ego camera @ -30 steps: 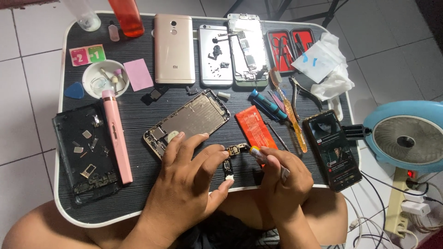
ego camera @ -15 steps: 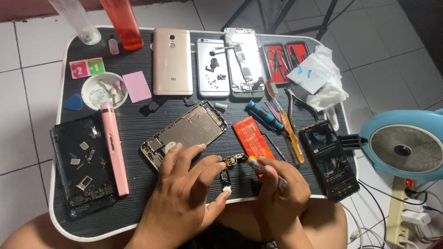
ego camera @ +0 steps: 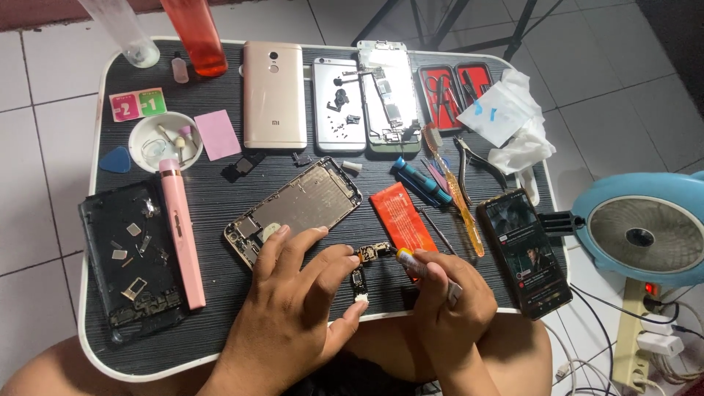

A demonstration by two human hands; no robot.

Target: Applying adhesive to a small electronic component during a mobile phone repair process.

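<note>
A person works at a small dark ribbed tabletop (ego camera: 220,323) with both bare hands. The left hand (ego camera: 293,308) lies flat, its fingers (ego camera: 350,309) spread narrowly and pressing down a small flex-cable part (ego camera: 367,264), a thin dark strip with a pale connector end near the thumb and a gold-flecked board end toward the top. The right hand (ego camera: 451,293) is closed around a slim tool (ego camera: 411,260) with a yellowish tip, which touches or nearly touches the board end of the part.

The part lies at the near edge of the tabletop, between the two hands, just below the opened phone chassis (ego camera: 293,209) and beside the orange battery (ego camera: 402,218).

Judged by its look, the flex-cable part is very light, thin and bendable, and is likely fragile at its solder points and connector. It would best be held flat by its edges or pinned at the stiffer connector end, not pulled along its length.

Around the work lie a pink pen-shaped tool (ego camera: 183,231), a black phone back with loose card trays (ego camera: 128,257), a white dish of small bits (ego camera: 155,141), a gold phone (ego camera: 273,94), a blue screwdriver (ego camera: 422,182) and a lit phone (ego camera: 525,253).
</note>
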